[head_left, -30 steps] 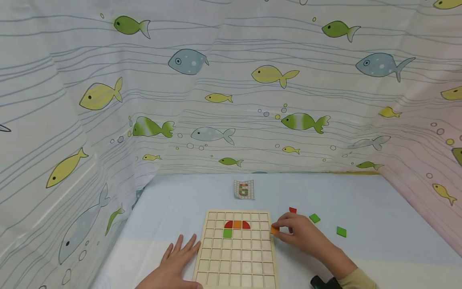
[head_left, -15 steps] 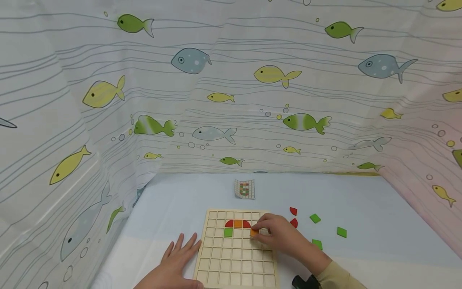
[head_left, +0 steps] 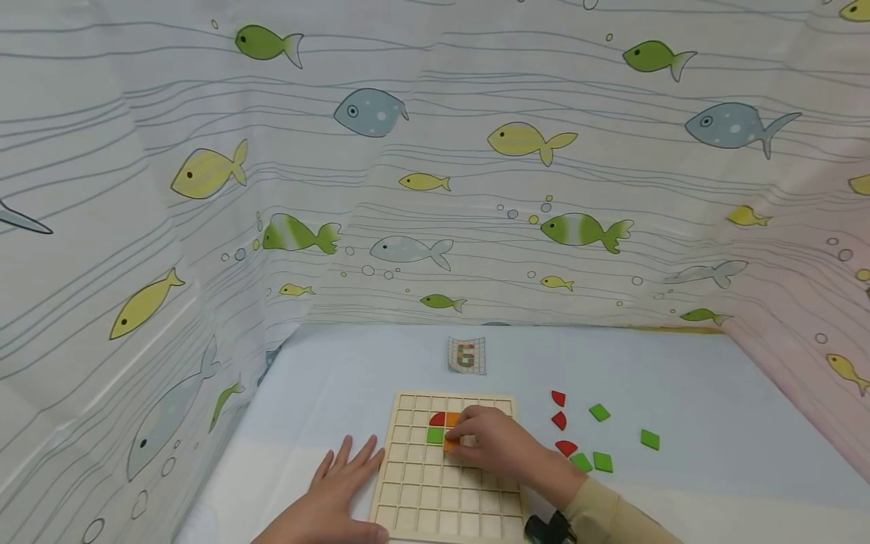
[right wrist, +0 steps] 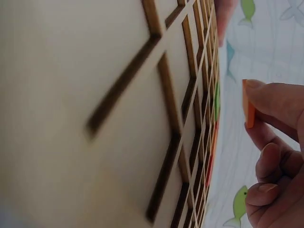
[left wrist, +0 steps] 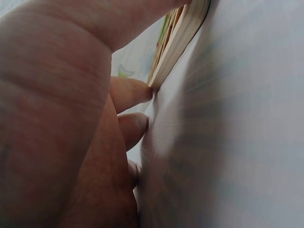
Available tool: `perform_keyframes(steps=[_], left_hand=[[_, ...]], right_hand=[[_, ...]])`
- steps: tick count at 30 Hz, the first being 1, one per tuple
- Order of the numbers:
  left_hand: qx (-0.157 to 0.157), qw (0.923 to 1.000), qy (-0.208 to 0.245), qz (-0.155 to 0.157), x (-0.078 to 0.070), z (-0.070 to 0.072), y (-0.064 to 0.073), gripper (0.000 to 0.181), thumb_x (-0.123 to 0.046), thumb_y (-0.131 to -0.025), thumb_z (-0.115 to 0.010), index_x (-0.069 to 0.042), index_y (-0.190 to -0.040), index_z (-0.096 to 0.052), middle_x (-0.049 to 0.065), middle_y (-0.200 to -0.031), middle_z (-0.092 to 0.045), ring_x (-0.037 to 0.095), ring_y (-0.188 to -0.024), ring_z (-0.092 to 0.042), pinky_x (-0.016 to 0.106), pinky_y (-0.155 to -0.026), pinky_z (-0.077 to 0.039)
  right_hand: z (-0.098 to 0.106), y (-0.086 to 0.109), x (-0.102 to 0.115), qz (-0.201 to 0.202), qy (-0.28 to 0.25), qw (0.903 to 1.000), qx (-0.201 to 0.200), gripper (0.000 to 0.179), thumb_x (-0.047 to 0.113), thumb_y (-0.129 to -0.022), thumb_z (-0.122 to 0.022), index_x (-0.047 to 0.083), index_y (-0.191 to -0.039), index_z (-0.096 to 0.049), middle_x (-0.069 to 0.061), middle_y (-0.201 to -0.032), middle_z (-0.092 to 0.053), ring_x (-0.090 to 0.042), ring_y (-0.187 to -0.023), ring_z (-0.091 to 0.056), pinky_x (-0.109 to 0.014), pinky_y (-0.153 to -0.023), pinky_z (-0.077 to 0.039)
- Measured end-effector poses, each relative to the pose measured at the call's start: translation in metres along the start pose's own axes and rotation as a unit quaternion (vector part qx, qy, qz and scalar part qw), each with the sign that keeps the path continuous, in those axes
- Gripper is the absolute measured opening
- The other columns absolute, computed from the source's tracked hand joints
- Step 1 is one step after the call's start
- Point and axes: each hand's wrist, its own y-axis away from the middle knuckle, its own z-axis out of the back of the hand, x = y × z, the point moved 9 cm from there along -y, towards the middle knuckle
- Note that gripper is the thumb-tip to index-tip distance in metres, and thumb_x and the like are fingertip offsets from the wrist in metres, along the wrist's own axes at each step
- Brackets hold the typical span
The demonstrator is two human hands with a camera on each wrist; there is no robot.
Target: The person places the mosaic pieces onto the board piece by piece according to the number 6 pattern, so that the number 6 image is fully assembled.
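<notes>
A wooden grid board (head_left: 424,495) lies on the table. Its upper cells hold a red quarter-circle tile (head_left: 437,418), an orange square tile (head_left: 452,418) and, below the red one, a green square tile (head_left: 436,435). Another red tile seen earlier is hidden behind my right hand. My right hand (head_left: 499,447) pinches a second orange square tile (right wrist: 248,105) between thumb and finger; in the right wrist view it is held clear of the board. With fingers spread, my left hand (head_left: 333,495) rests on the table, thumb and a fingertip touching the board's left edge.
Loose red quarter-circle tiles (head_left: 559,421) and several green square tiles (head_left: 603,462) lie to the right of the board. A small gridded picture card (head_left: 466,356) lies beyond it. A fish-patterned curtain (head_left: 476,227) encloses the table's back and sides.
My right hand has carried the orange tile leftward from the board's right edge to over its upper middle, uncovering loose red and green tiles. The left hand stays at the board's edge.
</notes>
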Motion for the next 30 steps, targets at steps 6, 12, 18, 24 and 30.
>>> perform_keyframes(steps=[6, 12, 18, 24, 30], left_hand=[[-0.002, 1.0, 0.005, 0.002, 0.003, -0.001, 0.001, 0.109, -0.063, -0.072, -0.077, -0.005, -0.154, -0.034, 0.015, -0.162, -0.019, 0.05, -0.145, 0.007, 0.068, -0.108, 0.004], [0.0, 1.0, 0.007, 0.002, 0.006, -0.001, 0.001, 0.109, -0.063, -0.072, -0.077, -0.006, -0.154, -0.034, 0.015, -0.162, -0.019, 0.049, -0.145, 0.007, 0.068, -0.108, 0.004], [0.006, 0.9999, 0.008, 0.01, 0.009, -0.003, -0.001, 0.111, -0.066, -0.071, -0.076, -0.007, -0.155, -0.033, 0.013, -0.162, -0.018, 0.049, -0.145, 0.007, 0.067, -0.108, 0.004], [0.007, 0.9999, 0.008, 0.01, 0.008, -0.003, 0.0, 0.11, -0.064, -0.072, -0.076, -0.008, -0.155, -0.032, 0.013, -0.163, -0.018, 0.048, -0.146, 0.008, 0.067, -0.109, 0.004], [-0.002, 1.0, 0.005, 0.0, 0.005, -0.001, 0.002, 0.108, -0.062, -0.073, -0.077, -0.007, -0.154, -0.033, 0.014, -0.162, -0.019, 0.049, -0.145, 0.007, 0.066, -0.108, 0.004]], right_hand=[[-0.01, -0.008, 0.008, 0.021, 0.003, 0.9998, 0.002, 0.015, 0.026, -0.091, -0.075, 0.018, -0.103, -0.08, 0.014, -0.093, -0.061, -0.002, -0.082, -0.055, -0.016, -0.07, -0.047], [-0.021, -0.015, 0.012, 0.017, 0.015, 0.9997, 0.011, 0.014, 0.026, -0.09, -0.076, 0.02, -0.102, -0.08, 0.016, -0.094, -0.062, 0.0, -0.084, -0.055, -0.016, -0.073, -0.048], [-0.03, -0.017, 0.014, 0.024, 0.057, 0.9979, 0.018, 0.014, 0.026, -0.088, -0.077, 0.02, -0.101, -0.08, 0.016, -0.093, -0.062, 0.002, -0.084, -0.054, -0.013, -0.072, -0.047], [-0.031, -0.017, 0.02, 0.052, 0.086, 0.9949, 0.011, 0.014, 0.027, -0.088, -0.077, 0.02, -0.1, -0.08, 0.014, -0.095, -0.063, 0.001, -0.088, -0.055, -0.013, -0.075, -0.047], [-0.031, -0.017, 0.027, 0.076, 0.105, 0.9915, 0.013, 0.011, 0.025, -0.088, -0.077, 0.023, -0.099, -0.08, 0.014, -0.091, -0.06, 0.001, -0.084, -0.052, -0.01, -0.073, -0.044]])
